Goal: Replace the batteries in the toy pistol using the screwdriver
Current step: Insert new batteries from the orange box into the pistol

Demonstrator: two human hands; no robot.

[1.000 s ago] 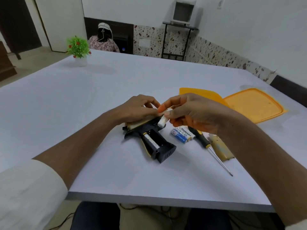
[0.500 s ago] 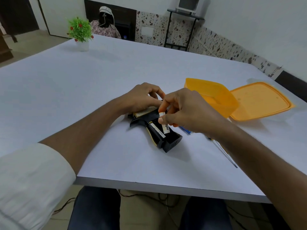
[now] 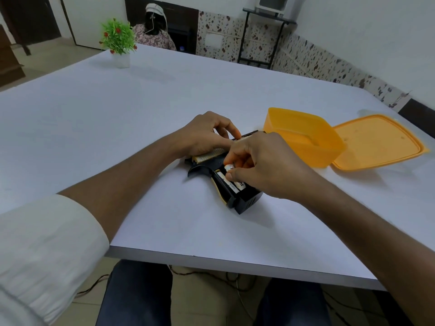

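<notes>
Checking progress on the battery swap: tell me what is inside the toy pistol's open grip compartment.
Two white batteries lie side by side in the toy pistol grip. The right hand pinches the second one's upper end, hiding that end and any contacts.

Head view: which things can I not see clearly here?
- Battery label: right hand covers most letters.
- Toy pistol barrel: both hands cover it; left hand rests on it.
- Screwdriver: not visible.
- Orange container inside: near wall hides the bottom.
</notes>
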